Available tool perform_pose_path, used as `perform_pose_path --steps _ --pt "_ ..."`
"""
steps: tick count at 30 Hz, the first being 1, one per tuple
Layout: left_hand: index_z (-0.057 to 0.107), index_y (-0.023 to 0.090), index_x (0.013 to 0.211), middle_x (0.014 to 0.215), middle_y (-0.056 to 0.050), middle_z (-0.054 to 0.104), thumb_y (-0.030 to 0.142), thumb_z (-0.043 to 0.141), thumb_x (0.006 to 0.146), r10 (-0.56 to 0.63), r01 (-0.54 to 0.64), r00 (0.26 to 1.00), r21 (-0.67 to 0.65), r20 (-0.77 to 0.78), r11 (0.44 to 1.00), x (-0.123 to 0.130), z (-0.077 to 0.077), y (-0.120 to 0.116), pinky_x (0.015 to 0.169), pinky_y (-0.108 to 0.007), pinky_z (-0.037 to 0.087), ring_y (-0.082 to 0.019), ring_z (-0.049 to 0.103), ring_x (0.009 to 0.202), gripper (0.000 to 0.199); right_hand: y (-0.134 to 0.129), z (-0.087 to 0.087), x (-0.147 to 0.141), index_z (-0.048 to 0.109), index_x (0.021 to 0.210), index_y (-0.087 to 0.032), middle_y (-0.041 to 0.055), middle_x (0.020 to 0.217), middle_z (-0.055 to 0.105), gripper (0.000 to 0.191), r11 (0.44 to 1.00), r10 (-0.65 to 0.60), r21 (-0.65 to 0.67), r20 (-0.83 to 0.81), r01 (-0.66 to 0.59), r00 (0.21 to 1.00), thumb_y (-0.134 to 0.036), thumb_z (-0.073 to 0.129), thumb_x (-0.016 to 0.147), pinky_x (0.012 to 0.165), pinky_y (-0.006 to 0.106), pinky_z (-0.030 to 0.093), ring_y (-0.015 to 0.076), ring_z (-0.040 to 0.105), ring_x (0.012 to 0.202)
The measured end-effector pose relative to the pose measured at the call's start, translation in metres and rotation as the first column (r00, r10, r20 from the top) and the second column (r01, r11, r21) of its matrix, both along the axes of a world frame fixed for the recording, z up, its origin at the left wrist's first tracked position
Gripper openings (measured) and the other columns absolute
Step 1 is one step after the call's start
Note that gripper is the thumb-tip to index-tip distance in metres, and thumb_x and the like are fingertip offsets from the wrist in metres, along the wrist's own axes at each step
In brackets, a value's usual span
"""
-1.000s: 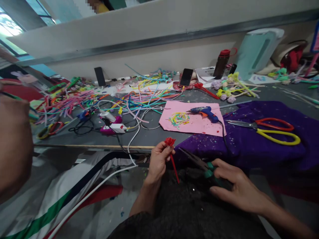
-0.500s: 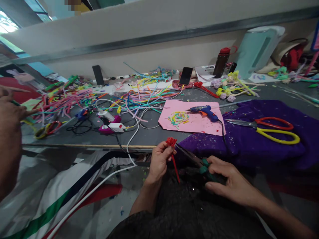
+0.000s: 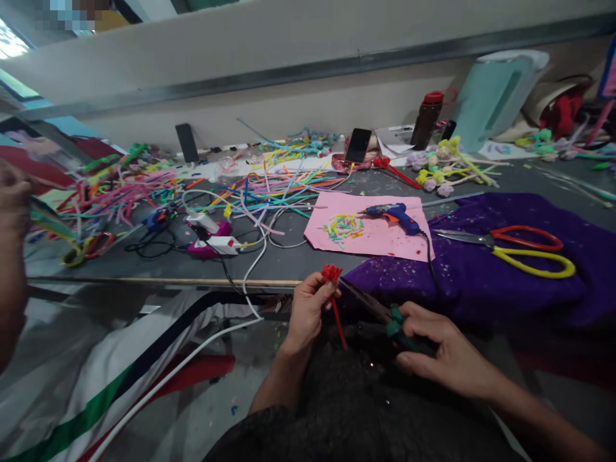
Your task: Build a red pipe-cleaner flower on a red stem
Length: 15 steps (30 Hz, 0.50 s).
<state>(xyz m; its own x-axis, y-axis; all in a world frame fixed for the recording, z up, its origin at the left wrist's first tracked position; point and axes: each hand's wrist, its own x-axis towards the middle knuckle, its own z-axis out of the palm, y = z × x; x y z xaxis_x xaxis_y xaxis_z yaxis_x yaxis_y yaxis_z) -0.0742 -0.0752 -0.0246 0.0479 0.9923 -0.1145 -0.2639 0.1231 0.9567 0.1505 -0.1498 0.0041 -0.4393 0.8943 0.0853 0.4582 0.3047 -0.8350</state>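
Note:
Between the thumb and fingers of my left hand is a red pipe-cleaner flower, its bunched head on top and its thin stem hanging down. My right hand grips dark scissors with green handles. Their blades point up and left, the tips right beside the flower head; whether they touch it I cannot tell. Both hands are above my dark-clothed lap, in front of the table edge. Just beyond them, a blue glue gun lies on a pink sheet, with short coloured pieces piled to its left.
Red-and-yellow-handled scissors lie on a purple cloth at right. Left of the sheet are a power strip, a white cable and loose pipe cleaners. A co-worker's arm is at far left. A bottle and kettle stand behind.
The co-worker's arm at far left has shifted left, and a striped piece now shows below that hand. My hands, the flower and the green-handled scissors have hardly moved.

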Motion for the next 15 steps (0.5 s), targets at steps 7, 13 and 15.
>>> perform_pose_path --steps 7,13,15 --pt "0.057 0.015 0.066 0.057 0.002 0.059 0.031 0.068 0.067 0.013 -0.01 0.997 0.049 -0.074 0.999 -0.0009 0.0024 -0.0027 0.042 -0.016 0.028 -0.004 0.038 0.042 0.02 -0.003 0.0028 -0.0009 0.049 0.068 -0.018 0.0025 0.086 0.052 0.013 0.999 0.006 0.033 0.014 -0.006 1.0 -0.022 0.06 0.074 0.066 0.028 0.043 0.0155 0.052 0.077" --pt "0.059 0.015 0.064 0.058 0.003 0.057 0.028 0.067 0.067 0.051 -0.029 0.978 0.112 -0.202 0.993 -0.0017 0.0051 -0.006 0.049 -0.018 0.032 -0.007 0.043 0.05 0.015 -0.0024 0.0023 -0.0024 0.048 0.069 -0.018 0.0029 0.088 0.052 0.013 0.999 -0.007 0.047 0.036 0.005 0.999 -0.022 0.059 0.074 0.067 0.029 0.043 0.0158 0.052 0.078" --pt "0.06 0.016 0.063 0.057 0.003 0.056 0.028 0.066 0.067 0.062 -0.031 0.967 0.129 -0.248 0.991 -0.0018 0.0045 -0.0064 0.052 -0.019 0.034 -0.008 0.045 0.052 0.014 -0.0024 0.0018 -0.0019 0.048 0.069 -0.018 0.0029 0.089 0.052 0.013 0.999 -0.002 0.049 0.037 0.0 0.999 -0.023 0.059 0.074 0.067 0.029 0.043 0.0159 0.052 0.078"
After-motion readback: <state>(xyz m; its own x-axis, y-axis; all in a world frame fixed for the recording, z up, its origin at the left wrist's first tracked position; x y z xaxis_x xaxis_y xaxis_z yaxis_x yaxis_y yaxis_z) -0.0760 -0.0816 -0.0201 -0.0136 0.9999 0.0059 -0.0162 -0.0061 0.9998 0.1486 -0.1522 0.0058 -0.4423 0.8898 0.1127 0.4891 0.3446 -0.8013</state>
